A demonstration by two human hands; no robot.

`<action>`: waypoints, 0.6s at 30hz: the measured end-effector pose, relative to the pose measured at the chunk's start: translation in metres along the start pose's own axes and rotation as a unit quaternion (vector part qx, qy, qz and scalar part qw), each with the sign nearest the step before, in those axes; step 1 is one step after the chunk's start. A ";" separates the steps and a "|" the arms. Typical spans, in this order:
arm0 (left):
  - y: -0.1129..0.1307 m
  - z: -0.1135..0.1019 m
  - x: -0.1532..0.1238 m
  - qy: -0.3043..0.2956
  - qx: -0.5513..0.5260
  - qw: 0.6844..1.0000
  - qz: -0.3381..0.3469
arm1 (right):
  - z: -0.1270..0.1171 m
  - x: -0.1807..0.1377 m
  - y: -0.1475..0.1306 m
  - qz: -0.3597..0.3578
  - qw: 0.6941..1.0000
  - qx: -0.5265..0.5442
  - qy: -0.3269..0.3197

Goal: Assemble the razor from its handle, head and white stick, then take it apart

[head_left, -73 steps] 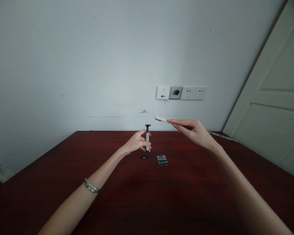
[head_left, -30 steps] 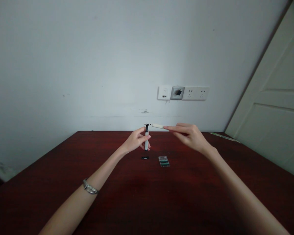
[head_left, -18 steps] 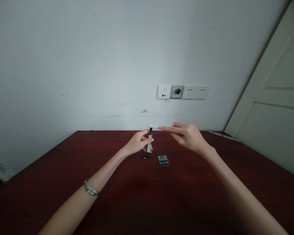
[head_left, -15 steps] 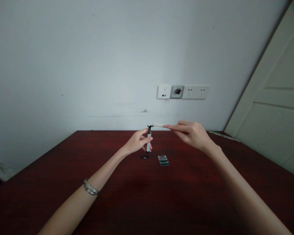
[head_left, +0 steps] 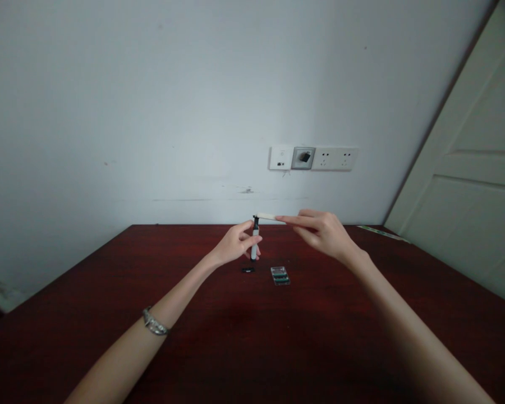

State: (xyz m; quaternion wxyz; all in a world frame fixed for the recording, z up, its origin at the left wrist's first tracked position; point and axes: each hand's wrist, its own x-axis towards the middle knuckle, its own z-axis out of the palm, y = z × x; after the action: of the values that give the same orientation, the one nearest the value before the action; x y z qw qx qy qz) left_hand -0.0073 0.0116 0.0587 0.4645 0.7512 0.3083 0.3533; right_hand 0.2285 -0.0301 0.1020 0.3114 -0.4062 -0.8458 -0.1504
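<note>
My left hand (head_left: 234,246) is closed around an upright razor handle (head_left: 255,242), white with a black forked top. My right hand (head_left: 324,232) pinches a small white brush (head_left: 266,216) held level, and the brush head rests against the top of the handle. Below the hands, on the dark red table (head_left: 252,336), lie a small black part (head_left: 248,270) and a clear pack of green blade cartridges (head_left: 280,275). A silver watch sits on my left wrist.
A white wall stands behind the table, with a row of sockets and a switch (head_left: 312,159). A pale door (head_left: 471,185) leans in at the right. A thin green strip (head_left: 381,232) lies at the table's far right edge.
My right hand has brought the brush down and left from open air onto the top of the razor handle, then rubbed it back and forth there. My left hand has tilted the handle slightly.
</note>
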 end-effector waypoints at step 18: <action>-0.001 -0.003 -0.001 0.004 0.001 1.000 0.022 | -0.001 0.000 0.005 0.004 0.997 0.078 0.018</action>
State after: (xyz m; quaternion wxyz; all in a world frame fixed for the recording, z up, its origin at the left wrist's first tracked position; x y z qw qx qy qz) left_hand -0.0108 0.0130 0.0583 0.4549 0.7565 0.2942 0.3663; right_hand 0.2326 -0.0272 0.1026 0.3580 -0.3809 -0.8477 -0.0903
